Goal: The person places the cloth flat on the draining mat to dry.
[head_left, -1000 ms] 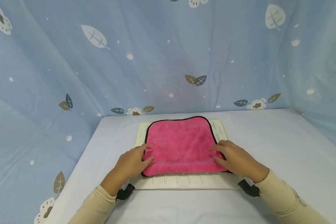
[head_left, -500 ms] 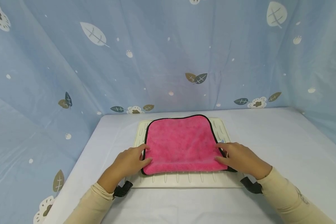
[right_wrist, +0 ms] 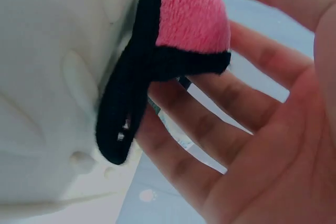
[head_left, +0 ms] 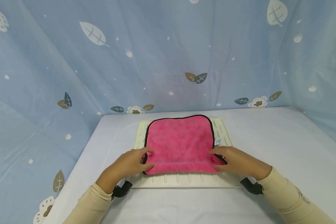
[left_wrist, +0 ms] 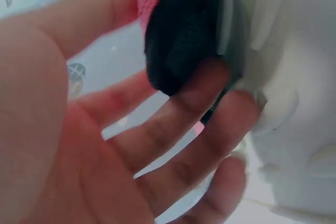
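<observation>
A pink plush towel [head_left: 182,140] with black edging lies over a cream ribbed tray, its near edge turned up into a thick roll. My left hand [head_left: 130,162] holds the roll's left end between thumb and fingers. In the left wrist view the thumb touches the pink pile, and fingers reach behind the dark end of the fold [left_wrist: 184,35]. At the other end, my right hand [head_left: 233,161] grips the roll the same way. The right wrist view shows the doubled black edging [right_wrist: 118,114] close over the tray, with fingers behind it.
The cream tray [head_left: 182,182] has raised ribs and shows around the towel. A small white label [head_left: 217,142] sticks out at the towel's right edge. Beneath is a white-covered table [head_left: 282,146], with a blue patterned curtain [head_left: 168,56] behind and to both sides.
My right hand first drew outward, then came back inward. The towel's right edge has been pulled left, and the label there now shows. My left hand has slid slightly down and in.
</observation>
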The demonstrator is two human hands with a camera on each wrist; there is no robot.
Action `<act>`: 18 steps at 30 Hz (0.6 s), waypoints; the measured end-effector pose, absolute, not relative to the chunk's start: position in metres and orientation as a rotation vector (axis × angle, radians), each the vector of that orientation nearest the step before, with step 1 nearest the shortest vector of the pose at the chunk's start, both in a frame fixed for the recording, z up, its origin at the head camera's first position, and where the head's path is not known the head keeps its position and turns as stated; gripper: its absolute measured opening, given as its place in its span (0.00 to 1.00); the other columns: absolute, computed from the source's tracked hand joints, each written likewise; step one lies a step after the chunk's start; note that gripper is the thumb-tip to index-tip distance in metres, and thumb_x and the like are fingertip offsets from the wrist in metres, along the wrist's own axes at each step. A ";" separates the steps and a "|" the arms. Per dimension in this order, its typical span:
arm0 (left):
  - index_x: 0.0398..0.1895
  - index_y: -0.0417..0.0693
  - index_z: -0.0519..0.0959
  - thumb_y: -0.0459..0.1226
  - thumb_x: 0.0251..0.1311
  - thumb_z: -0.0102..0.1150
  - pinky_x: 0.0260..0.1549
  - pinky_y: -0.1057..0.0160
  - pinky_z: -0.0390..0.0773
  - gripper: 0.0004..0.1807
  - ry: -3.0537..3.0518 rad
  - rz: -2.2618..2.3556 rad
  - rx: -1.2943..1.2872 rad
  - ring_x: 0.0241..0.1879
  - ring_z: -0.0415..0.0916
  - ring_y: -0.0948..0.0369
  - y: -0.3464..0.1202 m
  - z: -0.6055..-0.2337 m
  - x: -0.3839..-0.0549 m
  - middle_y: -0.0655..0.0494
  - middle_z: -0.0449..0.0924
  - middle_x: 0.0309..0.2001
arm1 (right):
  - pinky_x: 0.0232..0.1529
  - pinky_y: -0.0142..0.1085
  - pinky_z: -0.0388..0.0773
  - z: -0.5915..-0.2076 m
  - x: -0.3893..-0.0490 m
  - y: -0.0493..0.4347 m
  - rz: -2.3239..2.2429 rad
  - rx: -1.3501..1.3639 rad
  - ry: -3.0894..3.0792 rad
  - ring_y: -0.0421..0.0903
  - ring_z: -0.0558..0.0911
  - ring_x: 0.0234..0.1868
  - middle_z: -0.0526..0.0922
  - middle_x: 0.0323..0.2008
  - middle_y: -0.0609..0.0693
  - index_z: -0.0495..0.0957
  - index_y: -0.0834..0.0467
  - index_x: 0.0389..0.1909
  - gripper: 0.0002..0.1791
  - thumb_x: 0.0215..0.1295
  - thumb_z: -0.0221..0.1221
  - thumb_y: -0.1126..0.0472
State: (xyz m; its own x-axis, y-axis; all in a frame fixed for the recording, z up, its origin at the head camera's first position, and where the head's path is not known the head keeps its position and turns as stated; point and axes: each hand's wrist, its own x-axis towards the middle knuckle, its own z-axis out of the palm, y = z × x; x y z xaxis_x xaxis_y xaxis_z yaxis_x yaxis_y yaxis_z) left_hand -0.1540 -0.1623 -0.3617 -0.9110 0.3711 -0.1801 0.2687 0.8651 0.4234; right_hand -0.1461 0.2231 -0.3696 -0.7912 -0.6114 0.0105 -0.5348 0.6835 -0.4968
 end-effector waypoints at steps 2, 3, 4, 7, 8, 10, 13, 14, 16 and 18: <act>0.59 0.56 0.77 0.48 0.57 0.70 0.23 0.64 0.67 0.26 2.738 0.580 0.531 0.20 0.64 0.65 -0.163 -0.361 -0.153 0.61 0.68 0.20 | 0.50 0.37 0.81 -0.371 -0.145 0.224 -0.708 -0.946 2.715 0.44 0.79 0.51 0.83 0.51 0.46 0.79 0.55 0.59 0.28 0.55 0.73 0.59; 0.59 0.56 0.77 0.49 0.57 0.71 0.25 0.63 0.68 0.27 2.717 0.583 0.556 0.22 0.65 0.65 -0.164 -0.361 -0.153 0.61 0.69 0.21 | 0.49 0.36 0.81 -0.371 -0.144 0.224 -0.704 -0.947 2.706 0.44 0.79 0.51 0.82 0.51 0.46 0.79 0.54 0.59 0.29 0.54 0.74 0.58; 0.59 0.56 0.76 0.49 0.56 0.71 0.28 0.62 0.70 0.27 2.701 0.587 0.578 0.24 0.67 0.65 -0.164 -0.361 -0.153 0.61 0.72 0.23 | 0.49 0.36 0.81 -0.371 -0.144 0.224 -0.701 -0.945 2.698 0.45 0.78 0.51 0.82 0.51 0.46 0.79 0.53 0.59 0.30 0.54 0.74 0.58; 0.60 0.54 0.76 0.48 0.54 0.73 0.43 0.56 0.77 0.30 2.673 0.605 0.652 0.38 0.75 0.63 -0.166 -0.360 -0.152 0.59 0.82 0.39 | 0.49 0.38 0.81 -0.372 -0.144 0.224 -0.692 -0.954 2.702 0.47 0.78 0.53 0.82 0.53 0.49 0.79 0.52 0.60 0.31 0.52 0.74 0.60; 0.61 0.54 0.76 0.47 0.53 0.73 0.48 0.54 0.77 0.31 2.662 0.609 0.675 0.44 0.76 0.62 -0.166 -0.361 -0.152 0.59 0.82 0.46 | 0.50 0.39 0.81 -0.372 -0.144 0.224 -0.689 -0.957 2.707 0.48 0.79 0.53 0.82 0.53 0.49 0.79 0.52 0.60 0.31 0.53 0.74 0.61; 0.61 0.53 0.75 0.46 0.53 0.74 0.57 0.51 0.75 0.32 2.640 0.614 0.717 0.53 0.76 0.60 -0.167 -0.362 -0.151 0.58 0.80 0.56 | 0.52 0.41 0.81 -0.373 -0.143 0.224 -0.687 -0.967 2.711 0.49 0.79 0.55 0.82 0.54 0.50 0.79 0.53 0.60 0.30 0.54 0.73 0.62; 0.60 0.52 0.76 0.42 0.54 0.73 0.56 0.53 0.76 0.29 2.632 0.624 0.785 0.52 0.77 0.61 -0.169 -0.363 -0.151 0.59 0.81 0.55 | 0.54 0.42 0.81 -0.374 -0.144 0.223 -0.711 -0.984 2.720 0.47 0.80 0.55 0.83 0.54 0.47 0.79 0.55 0.60 0.27 0.58 0.70 0.64; 0.59 0.52 0.77 0.41 0.55 0.73 0.54 0.55 0.77 0.27 2.637 0.629 0.800 0.49 0.77 0.62 -0.170 -0.364 -0.152 0.60 0.82 0.52 | 0.54 0.40 0.81 -0.374 -0.144 0.223 -0.724 -0.991 2.727 0.45 0.81 0.54 0.83 0.54 0.46 0.79 0.55 0.60 0.26 0.59 0.69 0.65; 0.57 0.53 0.79 0.39 0.58 0.70 0.49 0.60 0.77 0.23 2.659 0.644 0.834 0.43 0.76 0.65 -0.171 -0.363 -0.153 0.63 0.83 0.48 | 0.51 0.36 0.81 -0.374 -0.145 0.223 -0.759 -1.002 2.737 0.41 0.80 0.49 0.84 0.50 0.43 0.80 0.55 0.59 0.24 0.60 0.68 0.66; 0.56 0.54 0.80 0.38 0.61 0.67 0.45 0.62 0.76 0.19 2.678 0.670 0.851 0.40 0.74 0.65 -0.172 -0.363 -0.155 0.64 0.83 0.46 | 0.42 0.31 0.79 -0.374 -0.147 0.222 -0.804 -1.003 2.739 0.36 0.77 0.40 0.83 0.41 0.40 0.80 0.55 0.59 0.23 0.61 0.67 0.67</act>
